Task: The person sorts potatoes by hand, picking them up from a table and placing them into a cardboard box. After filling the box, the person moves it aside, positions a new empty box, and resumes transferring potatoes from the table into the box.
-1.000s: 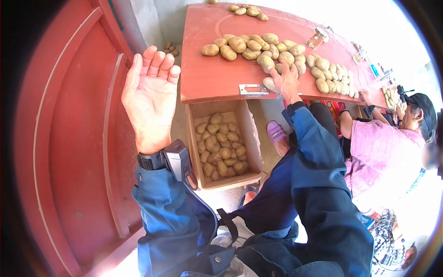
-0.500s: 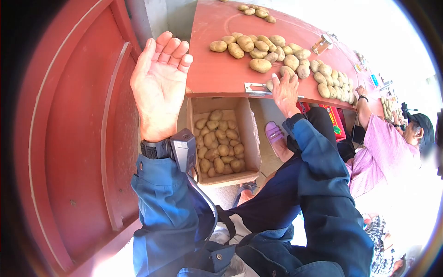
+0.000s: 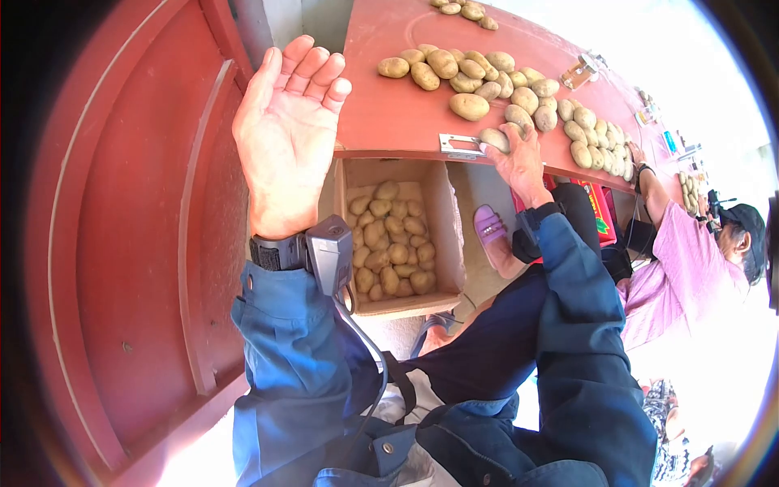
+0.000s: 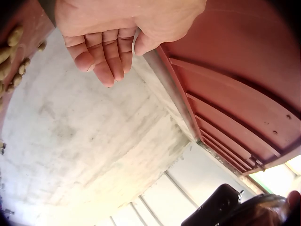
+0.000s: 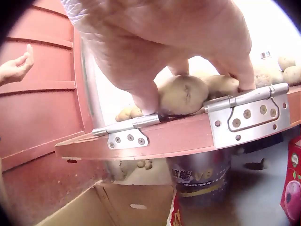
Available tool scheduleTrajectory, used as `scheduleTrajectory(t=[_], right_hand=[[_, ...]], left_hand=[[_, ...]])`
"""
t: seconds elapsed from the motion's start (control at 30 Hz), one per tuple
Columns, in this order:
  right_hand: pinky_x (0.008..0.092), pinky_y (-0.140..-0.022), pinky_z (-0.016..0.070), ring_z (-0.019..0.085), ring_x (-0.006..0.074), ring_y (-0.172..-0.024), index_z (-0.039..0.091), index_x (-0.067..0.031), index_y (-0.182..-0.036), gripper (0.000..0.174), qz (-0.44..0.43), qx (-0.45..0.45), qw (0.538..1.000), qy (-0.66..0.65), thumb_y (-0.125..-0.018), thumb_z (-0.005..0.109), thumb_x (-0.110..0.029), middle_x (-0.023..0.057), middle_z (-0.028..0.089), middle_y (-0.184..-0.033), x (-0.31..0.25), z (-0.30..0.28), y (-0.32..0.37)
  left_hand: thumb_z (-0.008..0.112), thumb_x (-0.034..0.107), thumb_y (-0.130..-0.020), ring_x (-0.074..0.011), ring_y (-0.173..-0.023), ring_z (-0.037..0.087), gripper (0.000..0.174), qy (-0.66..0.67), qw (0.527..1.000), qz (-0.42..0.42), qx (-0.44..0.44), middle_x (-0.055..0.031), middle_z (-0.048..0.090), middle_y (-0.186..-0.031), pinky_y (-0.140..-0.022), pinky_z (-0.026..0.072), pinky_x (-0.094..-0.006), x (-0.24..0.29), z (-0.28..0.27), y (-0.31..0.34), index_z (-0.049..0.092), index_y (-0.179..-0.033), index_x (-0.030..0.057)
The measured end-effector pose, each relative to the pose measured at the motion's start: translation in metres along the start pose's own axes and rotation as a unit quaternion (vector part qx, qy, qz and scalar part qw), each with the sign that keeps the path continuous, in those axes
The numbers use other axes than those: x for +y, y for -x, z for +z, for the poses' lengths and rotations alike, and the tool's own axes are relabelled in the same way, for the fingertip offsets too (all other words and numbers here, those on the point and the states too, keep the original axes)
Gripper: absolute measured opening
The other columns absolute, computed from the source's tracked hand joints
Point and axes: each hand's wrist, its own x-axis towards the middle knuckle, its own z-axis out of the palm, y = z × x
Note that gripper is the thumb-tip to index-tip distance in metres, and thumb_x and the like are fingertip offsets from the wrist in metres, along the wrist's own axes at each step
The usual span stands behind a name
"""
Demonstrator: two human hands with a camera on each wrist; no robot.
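Observation:
My right hand (image 3: 522,165) is at the near edge of the red table, thumb and fingers curled round a potato (image 3: 494,140) beside a metal hinge (image 3: 460,144). The right wrist view shows that potato (image 5: 184,95) between the thumb and the other fingers, low over the tabletop. Behind it lies a loose group of potatoes (image 3: 469,106). My left hand (image 3: 290,134) is raised left of the table, palm up with nothing in it, fingers slightly bent. The left wrist view shows the same hand (image 4: 113,35) away from any potato.
Below the table edge stands a cardboard box (image 3: 445,235) part filled with potatoes. A red door (image 3: 154,203) rises on the left. Rows of potatoes (image 3: 599,140) and a glass jar (image 3: 579,73) are farther right, where another person (image 3: 677,260) sits. A dark bucket (image 5: 202,176) stands underneath.
The right hand has drawn back from the group to the potato at the table edge. One potato now lies apart in front of the group. The left hand keeps its palm-up pose.

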Motion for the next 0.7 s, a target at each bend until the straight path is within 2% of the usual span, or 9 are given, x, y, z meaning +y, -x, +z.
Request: scheduleTrajectory(t=[0.07,0.2,0.27,0.37,0.47,0.57,0.67,0.7], right_hand=[[0.0525,-0.104,0.0467,0.049,0.0454,-0.129,0.065,-0.0105,-0.129,0.054,0.003,0.023,1.000,0.005,-0.085,0.079,-0.039,0.0244,0.047,-0.140,0.001,0.009,-0.004],[0.0510,-0.101,0.0479,0.053,0.0464,-0.121,0.064,-0.0052,-0.120,0.045,-0.044,0.005,0.995,-0.092,-0.086,0.079,-0.030,0.0248,0.051,-0.134,0.003,0.019,-0.019],[0.0497,-0.099,0.0489,0.055,0.0465,-0.117,0.062,-0.0030,-0.118,0.042,-0.074,0.006,0.989,-0.126,-0.086,0.078,-0.025,0.0248,0.052,-0.131,0.011,0.028,-0.027],[0.0481,-0.098,0.0497,0.057,0.0462,-0.113,0.058,-0.0008,-0.120,0.042,-0.057,0.009,0.989,-0.138,-0.088,0.076,-0.021,0.0252,0.056,-0.125,0.016,0.033,-0.026],[0.0482,-0.098,0.0498,0.057,0.0451,-0.117,0.055,0.0003,-0.123,0.046,-0.139,0.079,0.987,-0.019,-0.087,0.075,-0.021,0.0260,0.057,-0.124,0.013,0.034,-0.015],[0.0454,-0.096,0.0520,0.063,0.0420,-0.114,0.056,0.0016,-0.124,0.048,-0.115,0.019,0.992,-0.045,-0.086,0.075,-0.020,0.0267,0.062,-0.122,0.017,0.030,-0.025],[0.0401,-0.089,0.0547,0.070,0.0340,-0.104,0.059,0.0019,-0.123,0.046,0.075,-0.058,0.973,-0.211,-0.085,0.075,-0.020,0.0234,0.069,-0.113,0.012,0.009,-0.029],[0.0370,-0.084,0.0553,0.071,0.0274,-0.093,0.061,0.0018,-0.121,0.045,0.060,-0.030,0.964,-0.256,-0.085,0.076,-0.020,0.0186,0.073,-0.099,0.020,0.014,-0.031]], left_hand=[[0.060,0.030,-0.104,-0.0257,-0.105,0.066,0.034,-0.002,1.000,-0.003,0.004,-0.0126,0.071,-0.107,-0.090,0.0510,-0.0395,-0.002,0.001,-0.001,0.067,-0.116,-0.0009],[0.061,0.023,-0.103,-0.0232,-0.101,0.063,0.026,-0.016,0.999,0.002,0.035,-0.0104,0.070,-0.100,-0.087,0.0494,-0.0374,-0.007,0.012,0.001,0.069,-0.112,-0.0003],[0.060,0.023,-0.103,-0.0233,-0.100,0.063,0.027,-0.012,0.999,0.002,0.031,-0.0104,0.070,-0.100,-0.087,0.0493,-0.0374,-0.008,0.010,0.002,0.069,-0.112,-0.0004],[0.060,0.028,-0.104,-0.0252,-0.103,0.066,0.031,-0.008,1.000,-0.001,0.007,-0.0120,0.071,-0.104,-0.089,0.0510,-0.0390,-0.002,0.001,-0.001,0.068,-0.115,-0.0007],[0.060,0.030,-0.103,-0.0261,-0.104,0.067,0.034,-0.005,1.000,-0.004,-0.012,-0.0126,0.072,-0.107,-0.090,0.0518,-0.0399,0.001,-0.004,-0.002,0.067,-0.117,-0.0008],[0.061,0.026,-0.103,-0.0244,-0.101,0.064,0.029,-0.010,1.000,0.006,0.017,-0.0112,0.070,-0.102,-0.087,0.0499,-0.0385,0.001,0.006,0.005,0.068,-0.113,-0.0008],[0.061,0.023,-0.103,-0.0238,-0.100,0.062,0.027,-0.014,0.999,0.016,0.038,-0.0108,0.069,-0.100,-0.087,0.0490,-0.0377,0.003,0.011,0.009,0.068,-0.112,-0.0009],[0.061,0.023,-0.103,-0.0238,-0.100,0.062,0.027,-0.014,0.999,0.018,0.041,-0.0109,0.069,-0.100,-0.087,0.0490,-0.0377,0.004,0.011,0.010,0.068,-0.112,-0.0009]])
